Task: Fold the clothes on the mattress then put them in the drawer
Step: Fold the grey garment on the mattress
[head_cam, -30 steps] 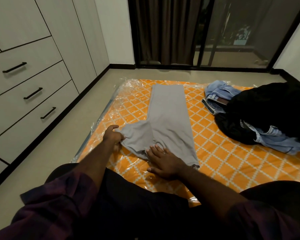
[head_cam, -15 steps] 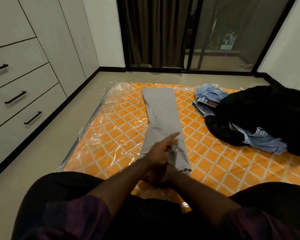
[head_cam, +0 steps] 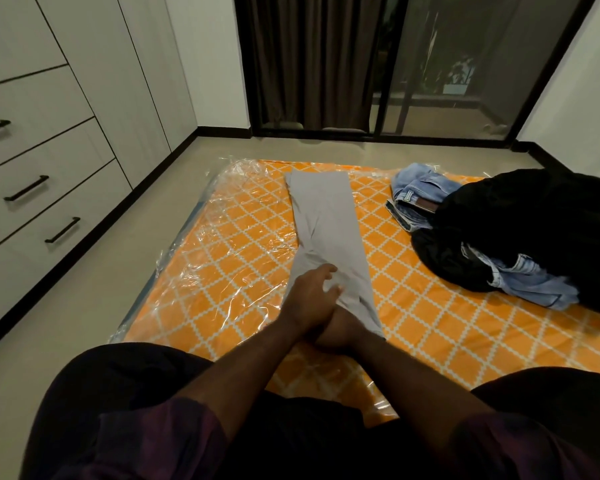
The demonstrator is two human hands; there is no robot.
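Grey trousers (head_cam: 329, 220) lie folded lengthwise into a narrow strip on the orange patterned mattress (head_cam: 430, 317), which is wrapped in clear plastic. My left hand (head_cam: 310, 294) reaches across my right wrist and rests on the near end of the trousers, fingers loosely spread on the cloth. My right hand (head_cam: 342, 332) lies low at the trousers' near edge, its fingers hidden under the left hand and the cloth. A pile of unfolded clothes sits at the right: a black garment (head_cam: 534, 230), blue jeans (head_cam: 416, 199) and a light blue piece (head_cam: 537, 287).
A white wardrobe with shut drawers (head_cam: 49, 202) and black handles lines the left wall. A strip of bare floor (head_cam: 118, 289) runs between it and the mattress. Dark curtains and a glass sliding door (head_cam: 395, 81) stand beyond the mattress. My knees frame the near edge.
My left hand carried the spread trouser leg from the left over onto the other leg, making a narrow strip, and now rests on it. My right hand stayed at the near end.
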